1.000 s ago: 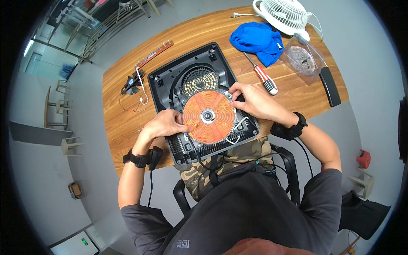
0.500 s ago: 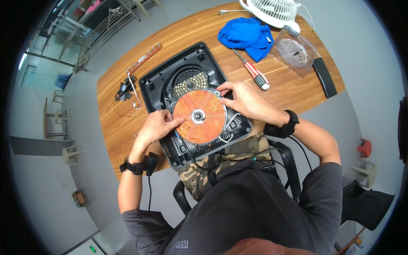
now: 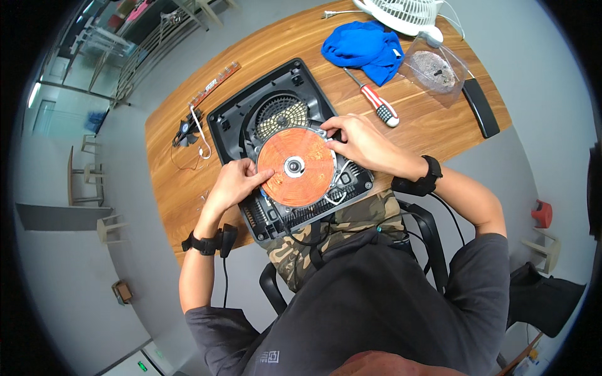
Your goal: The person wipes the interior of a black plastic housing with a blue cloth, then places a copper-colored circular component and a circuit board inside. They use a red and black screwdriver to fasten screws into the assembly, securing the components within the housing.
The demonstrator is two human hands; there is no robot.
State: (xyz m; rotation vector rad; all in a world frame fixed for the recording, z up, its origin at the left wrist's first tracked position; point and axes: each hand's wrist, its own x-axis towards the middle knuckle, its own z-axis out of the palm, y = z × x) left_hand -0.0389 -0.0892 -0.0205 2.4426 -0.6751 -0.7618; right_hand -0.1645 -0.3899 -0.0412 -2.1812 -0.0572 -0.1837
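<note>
A round copper induction coil with a pale ring and dark knob at its centre lies over the near part of a black cooker housing. My left hand grips the coil's left edge, thumb on top of the windings. At the coil's upper right rim, my right hand pinches the edge between thumb and fingers. White wires loop out beside the coil's lower right. Beyond the coil, a round vent grille shows in the housing floor. What lies under the coil is hidden.
On the wooden table, a red-and-white screwdriver lies right of the housing, near a blue cloth. A small black fan and a circuit strip are at left. A white fan, clear plastic box and black bar are far right.
Both hands keep their hold on the coil, with almost no movement against the housing. The whole view has shifted slightly.
</note>
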